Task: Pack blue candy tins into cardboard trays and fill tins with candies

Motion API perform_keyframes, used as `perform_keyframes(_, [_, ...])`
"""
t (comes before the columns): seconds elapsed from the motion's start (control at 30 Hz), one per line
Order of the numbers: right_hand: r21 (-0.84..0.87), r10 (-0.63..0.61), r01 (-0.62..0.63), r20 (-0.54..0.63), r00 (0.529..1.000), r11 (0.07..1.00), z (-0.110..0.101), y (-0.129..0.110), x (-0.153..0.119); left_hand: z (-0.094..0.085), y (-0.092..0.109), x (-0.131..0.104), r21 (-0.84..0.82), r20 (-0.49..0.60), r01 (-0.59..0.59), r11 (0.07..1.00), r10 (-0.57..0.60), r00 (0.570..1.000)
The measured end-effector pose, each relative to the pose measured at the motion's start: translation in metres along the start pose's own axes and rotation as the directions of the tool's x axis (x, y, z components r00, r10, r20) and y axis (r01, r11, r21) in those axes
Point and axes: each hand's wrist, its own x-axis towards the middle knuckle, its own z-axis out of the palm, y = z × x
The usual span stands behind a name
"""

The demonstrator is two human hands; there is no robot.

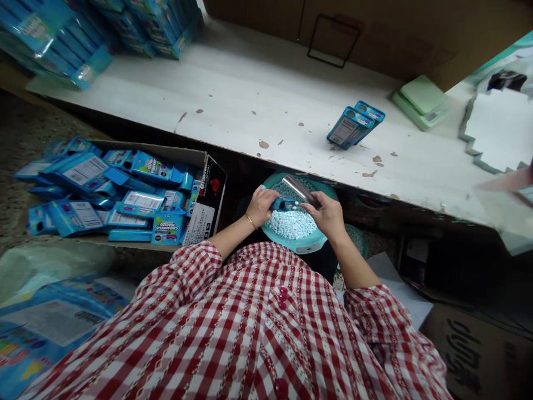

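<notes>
Over a turquoise tub (306, 246) of small pale blue candies (291, 225), my left hand (261, 206) is closed round a small blue candy box (283, 204). My right hand (327, 214) grips a shiny metal tube (300, 190), tilted, with its lower end close to the box's end. A few candies show between the tube and the box. I cannot make out whether the two touch. The fingertips on the far side of the box are hidden.
A carton (210, 200) of jumbled blue candy boxes stands at left. On the white worktop (233, 111) are two upright blue boxes (348, 128), a light green scale (422, 100) and wrapped box stacks (79, 50). A large brown carton (395, 39) stands behind.
</notes>
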Motion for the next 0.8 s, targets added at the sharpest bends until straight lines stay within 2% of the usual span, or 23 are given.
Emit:
perform_keyframes(0.1, [-0.048, -0.011, 0.012, 0.009, 1.0, 0.999, 0.006, -0.002, 0.002, -0.005, 0.001, 0.003, -0.015, -0.037, 0.016, 1.0, -0.016, 0.999])
perform_keyframes(0.17, [-0.071, -0.126, 0.128, 0.031, 0.992, 0.989, 0.007, -0.003, 0.003, -0.004, 0.002, 0.006, -0.116, -0.042, 0.043, 0.992, -0.049, 0.998])
perform_keyframes(0.23, [-0.109, -0.267, 0.272, 0.059, 0.962, 0.956, 0.003, -0.008, 0.005, 0.0, 0.008, 0.011, -0.237, -0.041, 0.071, 0.969, -0.083, 0.996])
perform_keyframes(0.33, [-0.161, -0.388, 0.392, 0.058, 0.92, 0.906, -0.014, -0.015, 0.016, 0.003, 0.022, 0.028, -0.393, -0.083, 0.05, 0.918, -0.089, 0.993])
perform_keyframes(0.43, [-0.205, -0.421, 0.408, -0.022, 0.907, 0.89, -0.042, -0.011, 0.045, -0.005, 0.038, 0.05, -0.49, -0.243, -0.048, 0.87, -0.083, 0.966])
perform_keyframes(0.53, [-0.312, -0.342, 0.282, -0.159, 0.926, 0.907, -0.072, 0.004, 0.087, -0.022, 0.042, 0.058, -0.518, -0.355, -0.095, 0.85, -0.113, 0.928])
perform_keyframes(0.6, [-0.394, -0.245, 0.141, -0.226, 0.943, 0.908, -0.085, 0.016, 0.112, -0.037, 0.035, 0.051, -0.486, -0.37, -0.071, 0.871, -0.131, 0.92])
perform_keyframes(0.67, [-0.472, -0.143, 0.01, -0.246, 0.959, 0.882, -0.09, 0.027, 0.13, -0.053, 0.017, 0.036, -0.415, -0.404, -0.009, 0.91, -0.175, 0.898])
perform_keyframes(0.7, [-0.506, -0.152, 0.009, -0.242, 0.958, 0.863, -0.089, 0.033, 0.134, -0.063, 0.004, 0.028, -0.369, -0.438, 0.039, 0.929, -0.21, 0.874])
perform_keyframes(0.73, [-0.517, -0.164, -0.013, -0.294, 0.942, 0.856, -0.087, 0.038, 0.136, -0.072, -0.011, 0.019, -0.32, -0.482, 0.099, 0.942, -0.252, 0.839])
perform_keyframes(0.8, [-0.527, -0.245, 0.016, -0.369, 0.897, 0.85, -0.08, 0.048, 0.13, -0.094, -0.045, 0.002, -0.228, -0.565, 0.264, 0.937, -0.348, 0.748])
